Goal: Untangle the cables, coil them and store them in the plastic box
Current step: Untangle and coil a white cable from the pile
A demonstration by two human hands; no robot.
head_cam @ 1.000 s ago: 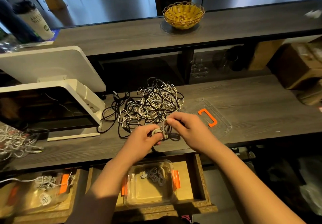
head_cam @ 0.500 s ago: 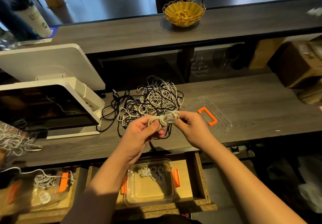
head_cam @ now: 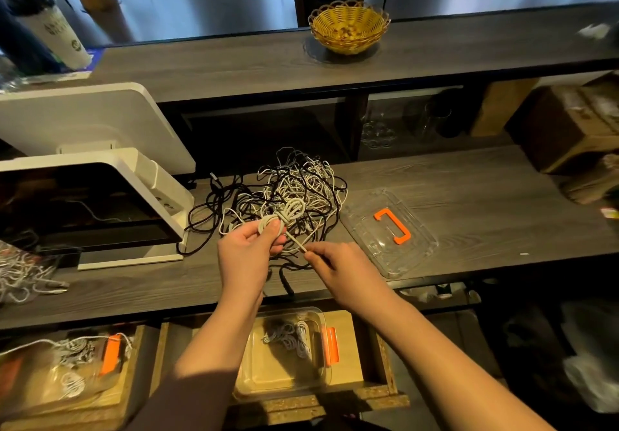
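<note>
The counter [head_cam: 435, 176] is dark wood-grain, matt. The box lid [head_cam: 388, 233] on it is clear glossy plastic with an orange plastic handle [head_cam: 392, 226]. The far basket [head_cam: 349, 25] is yellow woven wicker. The left terminal [head_cam: 100, 149] has smooth white plastic casing.

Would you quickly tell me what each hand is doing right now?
Left hand: closed, gripping the coiled grey cable.
Right hand: closed, pinching the loose end of that same cable.

coiled pale cable [head_cam: 290, 216], tangled pile [head_cam: 294, 186] behind
</note>
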